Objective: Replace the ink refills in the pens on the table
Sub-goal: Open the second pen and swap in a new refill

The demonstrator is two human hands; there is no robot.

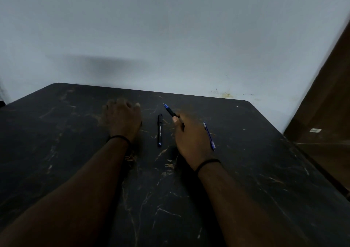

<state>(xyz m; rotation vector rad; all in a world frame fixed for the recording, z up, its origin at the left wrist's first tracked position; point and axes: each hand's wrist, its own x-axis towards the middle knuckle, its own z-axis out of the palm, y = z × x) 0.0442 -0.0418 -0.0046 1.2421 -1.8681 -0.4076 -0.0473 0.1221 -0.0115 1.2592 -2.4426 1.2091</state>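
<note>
My right hand [191, 139] holds a black pen with a blue tip [170, 111], tip pointing up and away to the left above the table. A capped black pen [160, 130] lies flat between my hands, pointing away from me. Just right of my right hand lies a thin blue refill or slim pen [208, 135], partly hidden by the hand. My left hand [122, 118] rests on the dark marbled table [75, 152] with its fingers curled under; it is blurred and nothing shows in it.
The table's far edge meets a pale wall [170, 38]. A brown wooden door or panel [325, 104] stands at the right, close to the table's right edge.
</note>
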